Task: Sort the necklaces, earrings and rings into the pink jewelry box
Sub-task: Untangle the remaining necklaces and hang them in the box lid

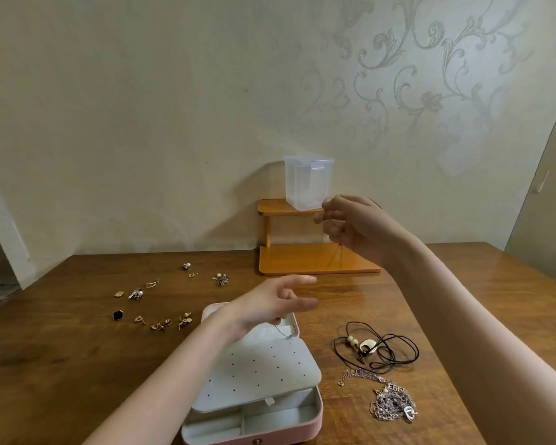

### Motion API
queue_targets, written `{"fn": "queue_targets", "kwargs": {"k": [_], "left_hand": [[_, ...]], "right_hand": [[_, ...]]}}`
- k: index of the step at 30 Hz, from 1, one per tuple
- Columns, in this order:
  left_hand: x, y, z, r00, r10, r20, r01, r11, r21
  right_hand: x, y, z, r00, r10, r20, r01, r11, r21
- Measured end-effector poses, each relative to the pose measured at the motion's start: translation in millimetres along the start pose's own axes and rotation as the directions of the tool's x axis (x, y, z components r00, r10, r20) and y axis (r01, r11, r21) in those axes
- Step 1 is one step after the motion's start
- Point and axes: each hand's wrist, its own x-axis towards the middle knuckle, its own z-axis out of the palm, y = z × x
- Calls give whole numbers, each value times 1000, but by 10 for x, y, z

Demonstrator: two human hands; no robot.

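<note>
Right hand (350,224): raised mid-frame, pinching a thin chain (336,255) that hangs below it.
Left hand (270,303): over the pink jewelry box (315,422), pinching the chain's lower end.

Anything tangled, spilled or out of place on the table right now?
Nothing is spilled or damaged. The silver chains lie in a tangled heap right of the pink jewelry box, beside the coiled black cord necklace. A thin chain hangs from the right hand, so it may snag.
</note>
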Motion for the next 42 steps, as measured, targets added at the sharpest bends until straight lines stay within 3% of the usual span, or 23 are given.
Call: {"fn": "queue_targets", "kwargs": {"k": [3,6,10,17,20,24,29,31,35,38,42], "left_hand": [[37,39,101,994,43,99,-40,999,-30],[12,14,75,989,79,126,-51,977,-209],[-52,-26,-148,998,59,-8,-57,913,-404],[-138,13,-434,981,24,-192,-103,904,-415],[-163,76,-523,977,38,-208,-130,882,-453],[-157,124,-586,973,-25,-229,-44,956,-292],[-92,53,-561,941,-93,-325,104,994,15],[-83,1,-542,934,-113,-338,111,993,-27],[-89,-133,-498,930,-240,-279,146,937,-318],[-94,-210,-438,947,-285,-148,181,853,-489],[-78,-217,-375,955,-290,-67,213,821,-529]], "right_hand": [[5,-40,40,998,-22,51,19,998,56],[-5,-47,-9,999,-32,30,33,998,-57],[-37,8,-138,999,13,-40,-19,987,-158],[-17,124,-172,993,54,-109,-69,988,-137],[0,220,-209,986,53,-156,-103,938,-331],[18,389,-252,987,90,-134,-153,786,-599],[1,460,-243,980,197,-15,-155,721,-676],[-24,437,-242,973,224,54,-132,732,-668],[-57,354,-287,969,211,131,-114,846,-521],[-30,316,-293,986,155,62,-118,908,-402],[15,277,-254,995,102,-6,-98,938,-333]]}}
